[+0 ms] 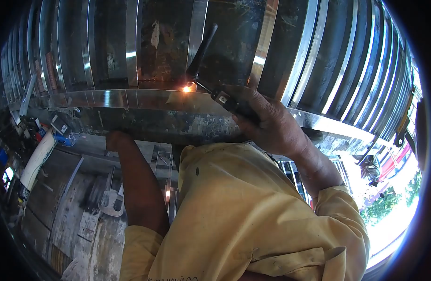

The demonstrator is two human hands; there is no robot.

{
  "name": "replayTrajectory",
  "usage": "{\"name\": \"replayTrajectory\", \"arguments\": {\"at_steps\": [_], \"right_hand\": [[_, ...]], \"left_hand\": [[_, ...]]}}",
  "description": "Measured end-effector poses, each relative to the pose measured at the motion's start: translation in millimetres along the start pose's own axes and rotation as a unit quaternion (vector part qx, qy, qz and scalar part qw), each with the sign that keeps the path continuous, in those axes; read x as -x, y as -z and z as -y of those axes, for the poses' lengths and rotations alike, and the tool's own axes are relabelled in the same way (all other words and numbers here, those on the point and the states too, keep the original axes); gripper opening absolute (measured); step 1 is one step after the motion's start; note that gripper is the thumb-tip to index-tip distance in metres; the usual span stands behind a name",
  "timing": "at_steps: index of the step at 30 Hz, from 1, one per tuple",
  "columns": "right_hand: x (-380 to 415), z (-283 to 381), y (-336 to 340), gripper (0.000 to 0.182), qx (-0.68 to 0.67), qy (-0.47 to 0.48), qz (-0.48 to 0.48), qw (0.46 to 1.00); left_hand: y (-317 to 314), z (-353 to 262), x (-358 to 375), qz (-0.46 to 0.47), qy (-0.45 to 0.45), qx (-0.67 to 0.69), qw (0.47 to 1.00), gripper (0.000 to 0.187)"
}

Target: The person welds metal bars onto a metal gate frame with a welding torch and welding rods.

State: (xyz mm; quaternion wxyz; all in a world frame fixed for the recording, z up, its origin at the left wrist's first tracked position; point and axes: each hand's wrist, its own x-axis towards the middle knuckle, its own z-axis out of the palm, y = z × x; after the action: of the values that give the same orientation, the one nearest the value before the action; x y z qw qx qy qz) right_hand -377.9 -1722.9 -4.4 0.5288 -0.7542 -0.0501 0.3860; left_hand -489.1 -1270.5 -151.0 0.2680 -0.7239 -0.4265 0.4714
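My right hand [271, 122] is wrapped round the dark handle of a welding torch [229, 100], right of centre. The torch's thin neck points up and left to a bright glowing spot [186, 89] on the edge of a long shiny metal rail [145, 99]. A black rod-like part [207, 47] rises from the torch's tip end. Lower left, my left hand [116, 139] lies against the lower edge of the dark beam [159, 125]; its fingers are mostly hidden.
Many parallel metal bars [131, 42] stand beyond the rail. At the left are a white cylinder [37, 159] and a metal clamp [112, 199] on the floor. Another person [370, 168] is far off at the right.
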Motion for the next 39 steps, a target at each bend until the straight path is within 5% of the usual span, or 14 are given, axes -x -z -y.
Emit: {"name": "replayTrajectory", "arguments": {"at_steps": [6,39], "right_hand": [[3,-6,-7,0.057,0.011,0.027,-0.024,0.999],[1,-8,0,0.058,0.006,0.077,-0.011,0.997]], "left_hand": [[1,-1,1,-0.015,0.025,0.048,0.998,0.025],[-13,1,-18,0.012,0.024,0.008,1.0,0.038]]}}
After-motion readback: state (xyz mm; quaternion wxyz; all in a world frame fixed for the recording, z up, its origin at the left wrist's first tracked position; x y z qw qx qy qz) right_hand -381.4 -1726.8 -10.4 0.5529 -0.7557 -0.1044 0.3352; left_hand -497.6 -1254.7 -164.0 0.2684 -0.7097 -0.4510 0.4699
